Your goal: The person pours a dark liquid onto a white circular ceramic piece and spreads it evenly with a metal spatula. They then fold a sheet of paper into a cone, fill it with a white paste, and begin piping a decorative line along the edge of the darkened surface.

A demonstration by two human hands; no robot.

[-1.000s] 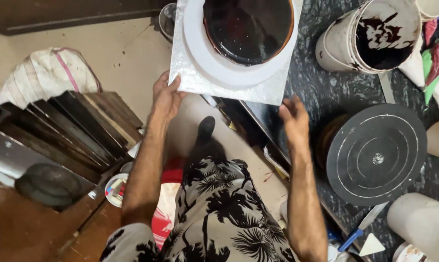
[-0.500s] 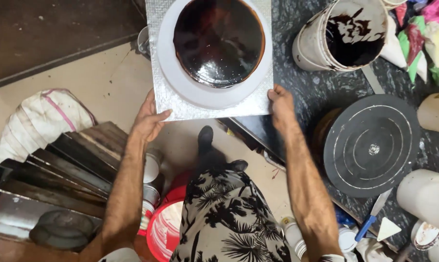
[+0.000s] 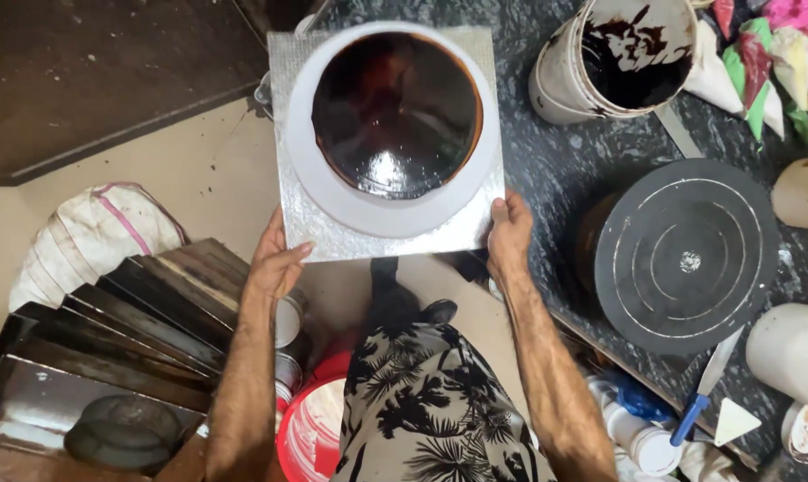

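Note:
I hold a square silver cake board [image 3: 307,223] out in front of me with both hands. On it lies a white round base [image 3: 332,201] carrying a round cake with a glossy dark chocolate glaze [image 3: 395,112]. My left hand [image 3: 274,259] grips the board's near left corner. My right hand [image 3: 508,234] grips its near right corner, thumb on top. The board hangs partly over the floor and partly over the dark speckled counter [image 3: 555,161].
On the counter stand a black cake turntable [image 3: 685,254], a white bucket of dark chocolate [image 3: 618,58], several piping bags [image 3: 761,54], a blue-handled palette knife [image 3: 703,388] and white tubs [image 3: 792,353]. Stacked dark baking trays [image 3: 127,321], a white sack [image 3: 87,236] and a red bucket [image 3: 310,428] are at left.
The cake board has shifted left and nearer to me, away from over the counter. Both hands keep their hold on its near corners.

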